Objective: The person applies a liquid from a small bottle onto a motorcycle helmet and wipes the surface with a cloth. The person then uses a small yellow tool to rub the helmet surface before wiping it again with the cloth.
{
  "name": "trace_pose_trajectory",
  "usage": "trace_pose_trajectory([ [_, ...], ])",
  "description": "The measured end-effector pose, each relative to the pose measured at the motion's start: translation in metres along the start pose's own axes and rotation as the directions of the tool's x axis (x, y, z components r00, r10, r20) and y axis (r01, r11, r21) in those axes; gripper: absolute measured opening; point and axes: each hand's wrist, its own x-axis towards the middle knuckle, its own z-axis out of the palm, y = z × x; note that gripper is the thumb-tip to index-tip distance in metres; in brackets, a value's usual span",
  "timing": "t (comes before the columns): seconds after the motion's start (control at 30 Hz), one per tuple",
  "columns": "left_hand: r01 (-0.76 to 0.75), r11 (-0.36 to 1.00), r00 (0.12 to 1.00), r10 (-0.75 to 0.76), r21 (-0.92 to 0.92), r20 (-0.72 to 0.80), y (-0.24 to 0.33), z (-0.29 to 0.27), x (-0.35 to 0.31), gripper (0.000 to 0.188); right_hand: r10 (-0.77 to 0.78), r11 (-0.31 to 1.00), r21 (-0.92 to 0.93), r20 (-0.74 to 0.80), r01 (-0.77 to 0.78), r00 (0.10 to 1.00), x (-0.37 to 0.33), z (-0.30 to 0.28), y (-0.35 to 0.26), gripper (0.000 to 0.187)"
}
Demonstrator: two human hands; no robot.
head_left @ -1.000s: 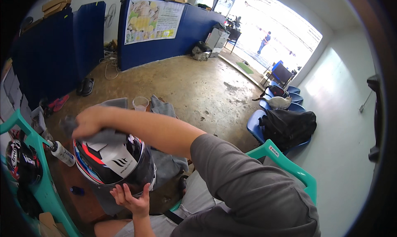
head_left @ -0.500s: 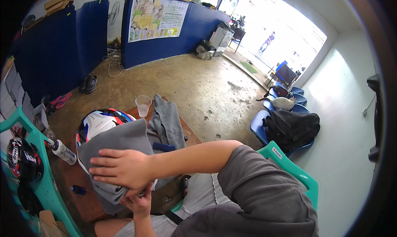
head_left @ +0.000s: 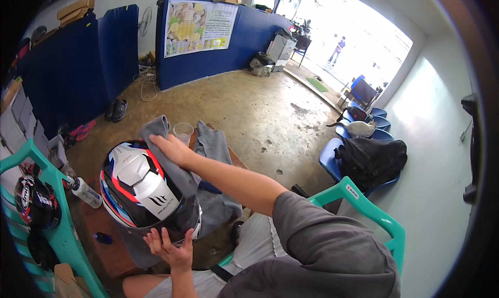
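Observation:
A white, black, red and blue motorcycle helmet (head_left: 136, 170) sits tilted on a grey cloth at the near left of a low wooden table. My right hand (head_left: 170, 148) reaches across and grips a folded grey cloth (head_left: 174, 174), which lies along the helmet's right side. At the helmet's near lower edge, my left hand (head_left: 172, 250) touches it with fingers spread; the hand is open. Beyond the helmet stands a clear plastic cup (head_left: 183, 131), partly hidden by my right hand. Another grey cloth (head_left: 212, 144) lies beside the cup.
A white bottle (head_left: 84, 192) and a small dark blue bottle (head_left: 102, 238) are left of the helmet. A second helmet (head_left: 36, 202) rests on a green chair (head_left: 67, 220). Blue chairs (head_left: 330, 157) line the right wall, with a cat (head_left: 358, 128) on one.
The cloth has slid from the helmet's top to its right side, baring the shell. My right hand has moved up and away with it. My left hand's fingers have spread.

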Motion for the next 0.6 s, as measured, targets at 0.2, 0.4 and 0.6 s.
trace_pose_trajectory([
  [0.2,0.032,0.999,0.999,-0.033,-0.033,-0.021,-0.011,0.006,-0.026,0.088,-0.818,0.48,-0.479,0.057,0.735,0.572,-0.101,0.055,-0.002,0.087],
  [0.4,0.0,0.998,1.0,0.0,-0.064,-0.011,-0.018,0.015,-0.04,0.094,-0.869,0.206,-0.464,0.317,0.862,0.378,-0.123,0.066,-0.005,0.107],
  [0.6,0.063,0.998,0.996,-0.064,0.007,0.056,-0.006,0.003,-0.012,0.098,-0.776,0.59,-0.418,-0.056,0.691,0.628,-0.088,0.039,-0.002,0.08],
])
